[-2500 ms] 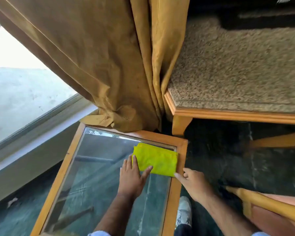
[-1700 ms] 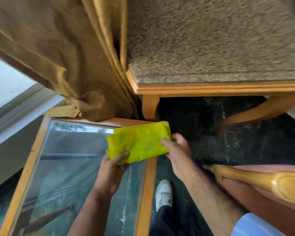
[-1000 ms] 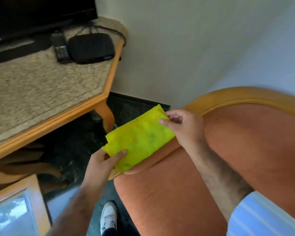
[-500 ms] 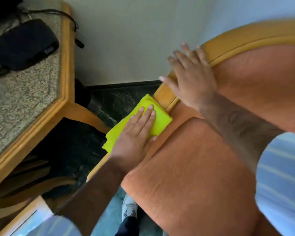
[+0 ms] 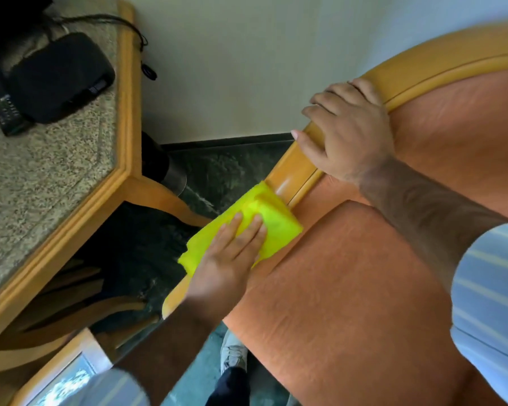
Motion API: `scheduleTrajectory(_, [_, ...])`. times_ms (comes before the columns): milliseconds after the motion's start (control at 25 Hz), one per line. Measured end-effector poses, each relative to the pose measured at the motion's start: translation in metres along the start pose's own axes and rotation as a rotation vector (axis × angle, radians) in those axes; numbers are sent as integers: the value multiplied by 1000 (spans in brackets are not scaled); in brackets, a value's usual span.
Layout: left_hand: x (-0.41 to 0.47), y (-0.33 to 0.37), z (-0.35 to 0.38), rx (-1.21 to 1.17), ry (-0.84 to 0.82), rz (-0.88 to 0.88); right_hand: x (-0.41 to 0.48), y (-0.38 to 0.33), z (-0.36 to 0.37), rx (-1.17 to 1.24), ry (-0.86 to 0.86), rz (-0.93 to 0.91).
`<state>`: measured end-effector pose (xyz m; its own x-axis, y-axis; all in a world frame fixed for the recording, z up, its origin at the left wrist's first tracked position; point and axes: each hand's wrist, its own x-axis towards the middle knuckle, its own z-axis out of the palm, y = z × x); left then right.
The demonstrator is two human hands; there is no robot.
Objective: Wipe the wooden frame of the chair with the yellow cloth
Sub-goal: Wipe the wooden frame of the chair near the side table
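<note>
- The folded bright yellow cloth (image 5: 272,222) lay over the curved light-wood frame (image 5: 294,171) of the orange upholstered chair (image 5: 349,288), on the rail at the seat's left edge; one end of it hung off the rail above the dark green floor (image 5: 226,168).
- My left hand (image 5: 232,256) lay flat on the cloth with fingers extended and close together, pinning it to the wood rather than gripping it. I judged that suited sliding the cloth along the rail.
- My right hand (image 5: 349,133) was curled over the frame farther up, where the rail bends into the backrest, holding bare wood and no cloth. I took that as bracing the chair so it would not shift under the wipe.
- Bare, glossy wood showed between the two hands, so most of the frame looked still to be wiped.
- I counted one cloth, one chair and two hands at work.
- Beside the chair stood a speckled stone-topped bench with a wooden rim (image 5: 126,112), carrying one black box (image 5: 59,77) and one black remote (image 5: 5,112).
- One white shoe (image 5: 232,353) showed on the floor below.
</note>
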<state>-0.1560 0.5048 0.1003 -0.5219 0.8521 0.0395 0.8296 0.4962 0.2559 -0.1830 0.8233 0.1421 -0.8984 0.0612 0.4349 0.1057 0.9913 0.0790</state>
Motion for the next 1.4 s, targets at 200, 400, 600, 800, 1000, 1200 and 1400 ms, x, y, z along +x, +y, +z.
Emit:
scheduleTrajectory(200, [-4,-13,-8,13,119,108,2,1,0,-15,17,-19])
scheduleTrajectory(400, [-62,-38,-22,50,-15,162,3,-1,2,-6,34,3])
scheduleTrajectory(600, [40,0,-6,-159,139,-21,1,2,7,-22,87,-38])
scheduleTrajectory(800, [-77,-29,-11,54,-44,112,1,-1,0,-66,-35,-38])
scheduleTrajectory(1000, [-37,-18,-11,12,-33,40,-6,-5,1,-74,-49,-77])
scheduleTrajectory(1200, [40,4,-6,-206,76,-54,-7,-4,3,-73,-46,-92])
scheduleTrajectory(1400, [-90,-39,-16,3,-49,97,-5,-4,2,-58,-60,-72])
